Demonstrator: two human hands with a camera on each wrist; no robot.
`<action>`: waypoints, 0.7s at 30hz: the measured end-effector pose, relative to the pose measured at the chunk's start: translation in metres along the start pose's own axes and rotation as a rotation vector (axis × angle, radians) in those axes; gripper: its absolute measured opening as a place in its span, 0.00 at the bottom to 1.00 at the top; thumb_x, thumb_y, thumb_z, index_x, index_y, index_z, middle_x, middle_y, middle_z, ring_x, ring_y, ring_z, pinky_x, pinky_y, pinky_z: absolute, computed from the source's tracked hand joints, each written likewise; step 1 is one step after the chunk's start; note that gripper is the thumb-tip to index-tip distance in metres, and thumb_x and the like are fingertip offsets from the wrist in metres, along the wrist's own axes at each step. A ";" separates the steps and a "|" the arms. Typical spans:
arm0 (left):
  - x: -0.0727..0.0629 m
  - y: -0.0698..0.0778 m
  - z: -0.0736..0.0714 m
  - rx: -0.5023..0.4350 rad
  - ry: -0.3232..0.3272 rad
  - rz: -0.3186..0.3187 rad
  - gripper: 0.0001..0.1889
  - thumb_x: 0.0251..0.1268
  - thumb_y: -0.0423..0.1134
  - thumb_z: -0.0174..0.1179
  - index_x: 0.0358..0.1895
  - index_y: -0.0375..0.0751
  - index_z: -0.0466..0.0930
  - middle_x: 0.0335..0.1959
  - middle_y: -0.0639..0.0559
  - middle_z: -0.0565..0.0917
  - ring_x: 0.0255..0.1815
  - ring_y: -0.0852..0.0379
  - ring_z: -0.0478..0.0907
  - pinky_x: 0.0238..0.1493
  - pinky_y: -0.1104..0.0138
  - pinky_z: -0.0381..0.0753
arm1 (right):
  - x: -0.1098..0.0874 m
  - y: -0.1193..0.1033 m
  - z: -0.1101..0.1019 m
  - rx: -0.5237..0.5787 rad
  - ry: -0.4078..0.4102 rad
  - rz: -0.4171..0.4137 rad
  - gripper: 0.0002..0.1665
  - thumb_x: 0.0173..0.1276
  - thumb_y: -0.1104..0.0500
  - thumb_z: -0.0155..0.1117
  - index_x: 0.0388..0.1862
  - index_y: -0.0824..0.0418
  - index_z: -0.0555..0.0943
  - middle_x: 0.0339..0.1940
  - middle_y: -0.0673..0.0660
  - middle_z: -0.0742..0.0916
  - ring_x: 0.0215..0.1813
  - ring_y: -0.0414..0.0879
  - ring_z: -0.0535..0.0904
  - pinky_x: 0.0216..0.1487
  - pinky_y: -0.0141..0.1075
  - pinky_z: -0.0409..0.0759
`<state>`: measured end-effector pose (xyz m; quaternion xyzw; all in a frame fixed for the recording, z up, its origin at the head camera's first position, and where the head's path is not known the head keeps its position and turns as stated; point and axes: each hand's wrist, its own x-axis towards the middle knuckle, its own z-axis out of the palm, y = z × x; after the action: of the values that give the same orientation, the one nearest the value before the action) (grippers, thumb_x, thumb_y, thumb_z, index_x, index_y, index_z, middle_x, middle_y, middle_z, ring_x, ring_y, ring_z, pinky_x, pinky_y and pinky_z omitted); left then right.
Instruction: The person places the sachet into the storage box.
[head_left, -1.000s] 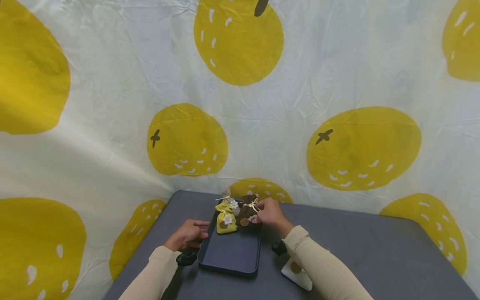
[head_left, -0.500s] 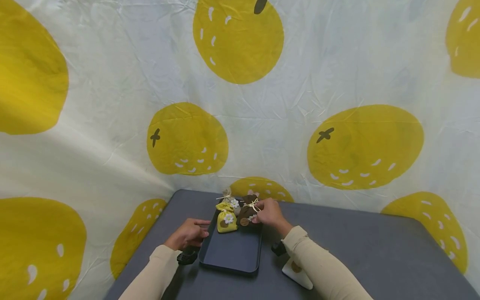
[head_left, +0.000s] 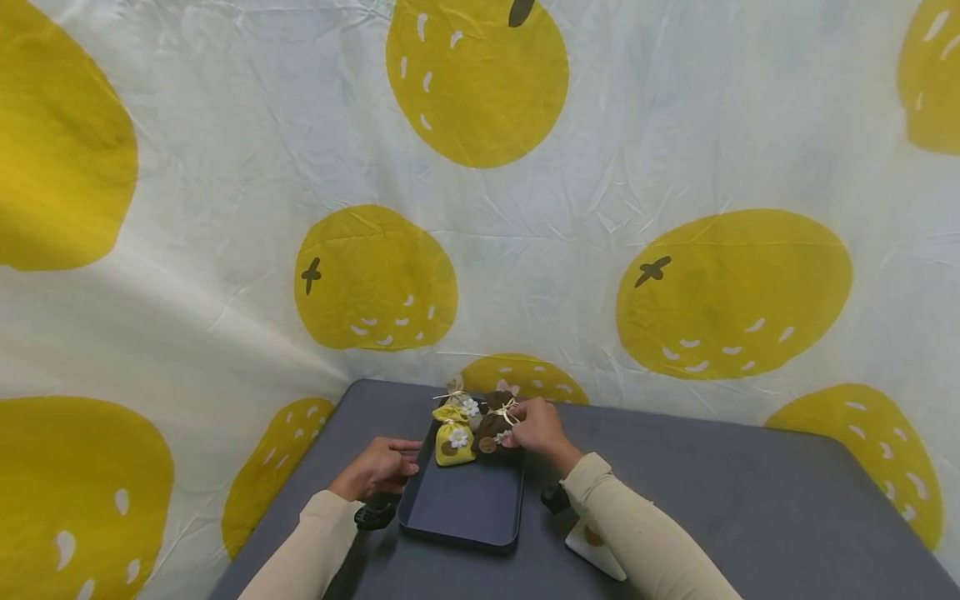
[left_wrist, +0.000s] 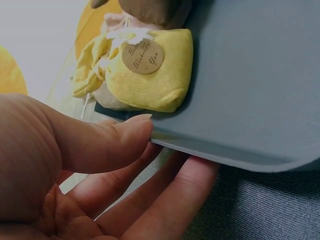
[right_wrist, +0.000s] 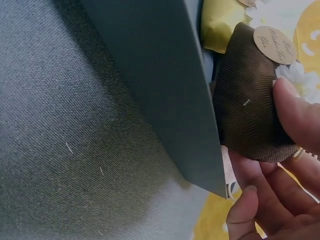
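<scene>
A dark grey tray point(head_left: 465, 508) stands on the table, and my left hand point(head_left: 378, 468) pinches its left rim. In the left wrist view the thumb lies over that rim, with fingers beneath. My right hand point(head_left: 538, 427) holds a small brown drawstring pouch point(right_wrist: 245, 100) at the tray's far right corner, thumb by its white flower. A yellow pouch point(head_left: 454, 450) with a white flower and round label lies to the left of the brown one. Behind it sits a beige pouch point(head_left: 455, 388). Pink fabric shows partly behind the brown pouch.
A white item point(head_left: 594, 557) with a brown round spot lies right of the tray, partly covered by the right sleeve point(head_left: 637, 525). A grey cloth-covered table point(head_left: 720, 492) extends to the right. A white curtain point(head_left: 540, 225) with yellow fruit prints hangs behind.
Both hands keep their holds on the tray rim and the brown pouch. The brown pouch and right hand have shifted only very slightly; the view has moved a little.
</scene>
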<state>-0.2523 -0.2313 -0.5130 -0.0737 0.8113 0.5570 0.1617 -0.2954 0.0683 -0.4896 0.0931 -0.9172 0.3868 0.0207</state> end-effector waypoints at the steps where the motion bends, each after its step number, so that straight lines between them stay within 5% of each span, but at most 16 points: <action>1: 0.000 0.000 0.000 -0.002 -0.003 0.005 0.28 0.65 0.22 0.64 0.70 0.34 0.77 0.62 0.31 0.84 0.53 0.44 0.88 0.42 0.51 0.89 | 0.000 0.001 0.001 -0.012 -0.003 -0.014 0.13 0.45 0.67 0.81 0.20 0.55 0.83 0.16 0.44 0.76 0.24 0.42 0.67 0.27 0.33 0.65; 7: 0.001 -0.002 0.000 -0.008 -0.008 0.016 0.28 0.65 0.22 0.64 0.70 0.34 0.78 0.63 0.30 0.84 0.56 0.41 0.88 0.42 0.51 0.89 | -0.001 0.003 0.005 -0.091 -0.022 -0.093 0.25 0.44 0.66 0.78 0.12 0.51 0.68 0.12 0.42 0.63 0.20 0.39 0.59 0.23 0.33 0.56; 10: 0.001 -0.002 0.002 -0.001 -0.006 0.011 0.28 0.65 0.23 0.64 0.70 0.35 0.78 0.63 0.30 0.83 0.57 0.41 0.87 0.42 0.52 0.89 | -0.003 0.004 0.004 -0.087 -0.023 -0.107 0.20 0.44 0.68 0.76 0.14 0.53 0.72 0.15 0.43 0.67 0.21 0.41 0.61 0.24 0.33 0.58; 13: 0.001 -0.002 0.002 0.002 -0.007 0.006 0.28 0.65 0.23 0.64 0.70 0.35 0.78 0.64 0.30 0.83 0.57 0.41 0.87 0.42 0.52 0.89 | -0.004 0.006 0.000 -0.071 -0.016 -0.104 0.10 0.44 0.68 0.78 0.23 0.59 0.84 0.21 0.47 0.81 0.26 0.43 0.74 0.27 0.36 0.72; 16: -0.001 -0.001 0.001 0.007 -0.006 0.009 0.28 0.65 0.23 0.64 0.70 0.35 0.78 0.64 0.29 0.82 0.57 0.40 0.87 0.42 0.51 0.89 | -0.005 0.008 -0.010 -0.034 -0.015 -0.069 0.17 0.46 0.67 0.80 0.39 0.63 0.91 0.36 0.56 0.92 0.39 0.50 0.87 0.41 0.45 0.85; 21: -0.002 0.000 -0.001 0.010 -0.005 0.014 0.28 0.65 0.23 0.63 0.70 0.35 0.78 0.64 0.29 0.82 0.58 0.39 0.86 0.42 0.51 0.89 | -0.008 0.018 -0.032 0.012 -0.017 -0.025 0.24 0.50 0.65 0.79 0.49 0.69 0.89 0.46 0.64 0.93 0.50 0.58 0.88 0.53 0.52 0.86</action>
<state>-0.2508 -0.2323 -0.5124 -0.0658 0.8141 0.5544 0.1601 -0.2917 0.1042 -0.4807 0.1081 -0.9139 0.3910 0.0170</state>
